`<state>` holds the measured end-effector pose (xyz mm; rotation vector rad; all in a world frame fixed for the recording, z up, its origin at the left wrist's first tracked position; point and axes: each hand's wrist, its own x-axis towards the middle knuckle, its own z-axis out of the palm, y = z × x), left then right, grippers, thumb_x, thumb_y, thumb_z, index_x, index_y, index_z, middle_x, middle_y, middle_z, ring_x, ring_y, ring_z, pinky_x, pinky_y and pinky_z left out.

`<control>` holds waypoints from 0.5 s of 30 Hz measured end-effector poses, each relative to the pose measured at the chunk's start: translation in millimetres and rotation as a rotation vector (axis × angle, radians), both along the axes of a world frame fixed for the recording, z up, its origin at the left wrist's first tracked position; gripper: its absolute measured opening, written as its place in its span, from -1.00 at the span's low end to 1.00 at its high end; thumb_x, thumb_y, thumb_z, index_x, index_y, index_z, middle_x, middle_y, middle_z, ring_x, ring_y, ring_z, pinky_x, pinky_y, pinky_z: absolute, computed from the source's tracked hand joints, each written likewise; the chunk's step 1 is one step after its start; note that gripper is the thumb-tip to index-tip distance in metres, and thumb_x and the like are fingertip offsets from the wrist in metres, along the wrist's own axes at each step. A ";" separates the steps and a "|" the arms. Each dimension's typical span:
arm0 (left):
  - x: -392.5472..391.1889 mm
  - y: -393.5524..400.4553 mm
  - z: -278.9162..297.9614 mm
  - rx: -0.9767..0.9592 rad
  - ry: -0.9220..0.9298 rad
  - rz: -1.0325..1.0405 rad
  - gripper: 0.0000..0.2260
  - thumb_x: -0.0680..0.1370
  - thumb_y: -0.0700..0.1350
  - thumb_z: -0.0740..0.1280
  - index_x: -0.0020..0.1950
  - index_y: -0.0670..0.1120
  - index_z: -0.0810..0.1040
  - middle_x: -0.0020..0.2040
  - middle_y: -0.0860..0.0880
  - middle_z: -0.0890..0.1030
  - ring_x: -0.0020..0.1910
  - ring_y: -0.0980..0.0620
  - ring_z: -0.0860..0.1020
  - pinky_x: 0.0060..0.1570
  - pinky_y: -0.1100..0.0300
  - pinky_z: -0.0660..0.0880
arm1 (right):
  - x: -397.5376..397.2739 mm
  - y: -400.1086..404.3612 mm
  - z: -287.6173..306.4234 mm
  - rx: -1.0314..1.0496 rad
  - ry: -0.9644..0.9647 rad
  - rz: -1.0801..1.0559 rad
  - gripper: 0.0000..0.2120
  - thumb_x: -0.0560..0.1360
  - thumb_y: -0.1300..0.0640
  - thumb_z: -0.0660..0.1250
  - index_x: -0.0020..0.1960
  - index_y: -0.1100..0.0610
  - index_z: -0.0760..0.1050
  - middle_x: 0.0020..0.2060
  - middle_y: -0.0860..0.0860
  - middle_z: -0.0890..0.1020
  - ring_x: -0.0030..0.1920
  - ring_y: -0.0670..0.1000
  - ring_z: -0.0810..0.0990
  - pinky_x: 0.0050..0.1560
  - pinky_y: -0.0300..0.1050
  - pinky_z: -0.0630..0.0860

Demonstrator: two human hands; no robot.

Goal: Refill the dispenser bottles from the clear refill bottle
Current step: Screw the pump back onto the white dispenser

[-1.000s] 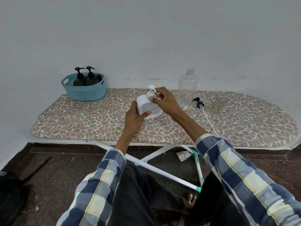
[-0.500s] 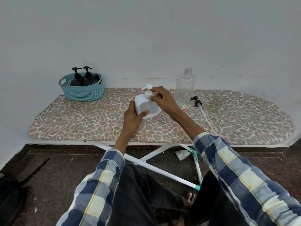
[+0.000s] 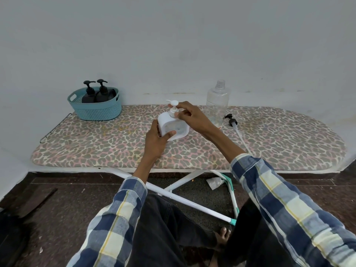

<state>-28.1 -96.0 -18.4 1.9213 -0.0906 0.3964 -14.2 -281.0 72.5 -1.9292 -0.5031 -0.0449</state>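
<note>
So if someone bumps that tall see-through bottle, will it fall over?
Probably, quite easily. The clear refill bottle stands tall and narrow, and looks almost empty, so it is likely light. It sits on the padded ironing board, a soft footing. With no cap on, what little remains could spill out.

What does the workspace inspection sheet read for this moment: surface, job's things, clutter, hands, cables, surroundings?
Surface: ironing board, leopard-print cover.
Job's things: white dispenser bottle tilted, pump still on; clear refill bottle upright, uncapped, nearly empty; two black dispenser bottles in a teal basket.
Clutter: loose black pump with tube lying beside the refill bottle.
Hands: left hand grips the white bottle's body; right hand pinches its pump collar.
Cables: nothing seen.
Surroundings: plain wall, dark floor, crumpled wrapper under the board.
</note>
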 end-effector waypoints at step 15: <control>-3.6 0.2 3.8 0.007 0.013 0.009 -0.55 0.58 -0.07 0.53 0.42 -0.07 0.49 0.07 0.13 0.63 -0.05 0.38 0.60 -0.18 0.47 0.48 | 9.7 15.1 -3.9 0.024 -0.086 -0.163 -0.63 0.51 0.12 0.58 0.28 0.19 0.66 0.16 0.09 0.66 -0.08 -0.06 0.54 0.07 -0.15 0.51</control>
